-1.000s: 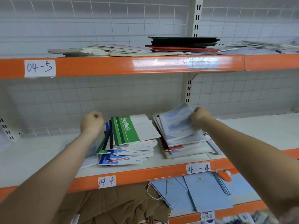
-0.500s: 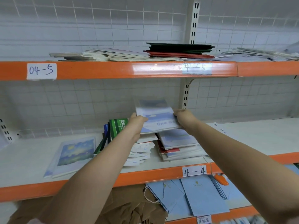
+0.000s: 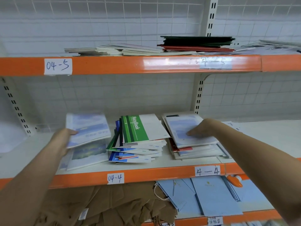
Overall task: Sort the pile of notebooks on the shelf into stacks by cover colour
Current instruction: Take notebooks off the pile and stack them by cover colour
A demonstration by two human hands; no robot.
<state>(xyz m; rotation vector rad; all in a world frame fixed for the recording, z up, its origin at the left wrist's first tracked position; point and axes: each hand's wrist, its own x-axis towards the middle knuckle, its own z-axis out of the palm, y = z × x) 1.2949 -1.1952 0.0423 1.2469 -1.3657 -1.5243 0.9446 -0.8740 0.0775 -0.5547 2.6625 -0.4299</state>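
- Change since half a second ago: the pale blue notebook (image 3: 88, 128) that both my hands held at frame centre, above the piles, is now at centre left of the frame, carried by my left hand (image 3: 62, 141) alone.
- My right hand (image 3: 201, 128) has let go of that notebook and moved to centre right, onto the mixed pile (image 3: 193, 144).
- The camera view has also shifted slightly; the shelf edge labelled 04-4 (image 3: 115, 178) now sits lower centre.
- Meaning for the task, as a judgement: one blue-cover item is in transfer to the blue stack; the sort is at an early stage, since two unsorted piles remain.
- Left hand pose: forearm enters from lower left, thumb on top of the cover, fingers hidden beneath. Grip is clamped on the notebook's near left edge. The notebook is tilted, raised just above the blue scenic-cover notebook (image 3: 88, 154) lying flat on the shelf.
- Right hand pose: forearm enters from lower right, palm down, fingers extended and resting flat on the top pale blue cover of the mixed pile. Nothing is pinched; the hand is not closed on anything.
- The green-and-white pile (image 3: 138, 136), topped by a cover marked "Notebook", lies between the two hands, touched by neither.
- Next move, as a judgement: lower the held notebook squarely onto the scenic cover.
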